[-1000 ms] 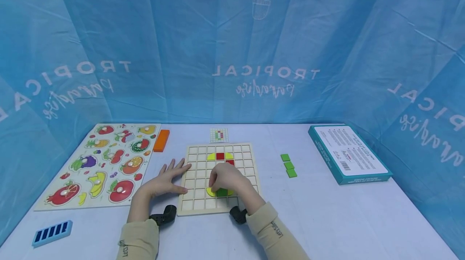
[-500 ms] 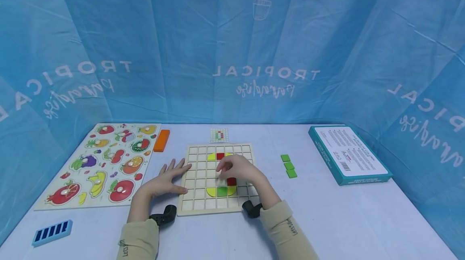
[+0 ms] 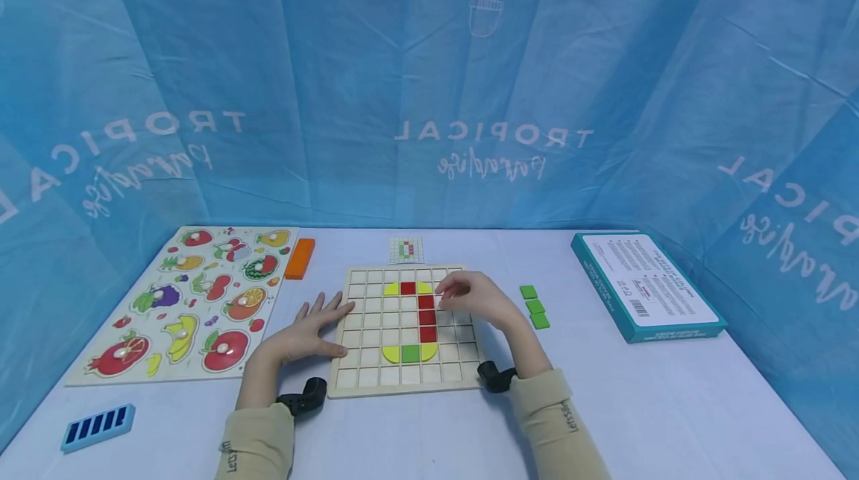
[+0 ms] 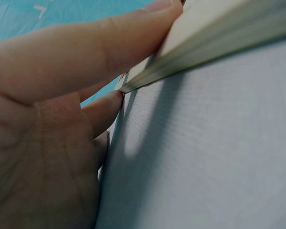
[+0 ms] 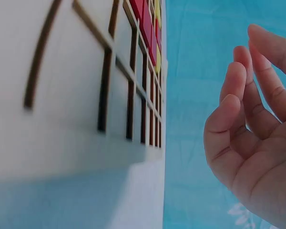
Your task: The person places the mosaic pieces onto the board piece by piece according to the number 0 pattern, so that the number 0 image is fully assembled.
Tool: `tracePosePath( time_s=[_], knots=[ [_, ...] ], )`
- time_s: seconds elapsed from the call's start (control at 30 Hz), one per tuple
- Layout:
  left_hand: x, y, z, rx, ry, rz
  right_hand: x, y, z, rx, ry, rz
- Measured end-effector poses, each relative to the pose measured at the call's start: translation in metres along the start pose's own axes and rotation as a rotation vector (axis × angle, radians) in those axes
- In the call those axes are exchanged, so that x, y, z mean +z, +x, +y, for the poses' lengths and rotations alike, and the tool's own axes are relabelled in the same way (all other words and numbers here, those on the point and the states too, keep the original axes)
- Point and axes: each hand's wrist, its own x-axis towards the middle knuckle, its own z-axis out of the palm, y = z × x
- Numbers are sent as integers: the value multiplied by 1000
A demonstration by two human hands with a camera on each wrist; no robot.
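Blue printed drapes back a pale table. From the head view we see our left hand (image 3: 310, 332) flat, fingers spread, against the left edge of the wooden grid board (image 3: 406, 328); our right hand (image 3: 478, 300) hovers over the board's right part, loosely curled, holding nothing. Red tiles (image 3: 426, 316) sit mid-board. Left wrist: fingers (image 4: 76, 57) press the board's edge. Right wrist: relaxed fingers (image 5: 238, 119), empty.
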Motion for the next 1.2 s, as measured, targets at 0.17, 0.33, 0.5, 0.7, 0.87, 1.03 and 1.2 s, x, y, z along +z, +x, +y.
tracePosePath(
  time_s=[0.17, 0.33, 0.5, 0.7, 0.87, 1.03, 1.2],
  knots=[
    [-1, -1, 2, 5, 17, -3, -11, -3, 7, 40, 43, 27],
    [-1, -1, 3, 12, 19, -6, -21, -5, 14, 48, 63, 75],
    [-1, 0, 1, 13, 11, -8, -30, -6, 22, 79, 79, 103],
    [-1, 0, 1, 9, 9, -13, -38, -6, 31, 100, 90, 110],
    [-1, -1, 2, 6, 15, -10, -44, -8, 35, 140, 104, 131],
    [-1, -1, 2, 0, 9, -9, -53, -10, 46, 155, 111, 153],
    [-1, -2, 4, -6, 2, -12, -60, -14, 58, 159, 112, 184]
  ],
)
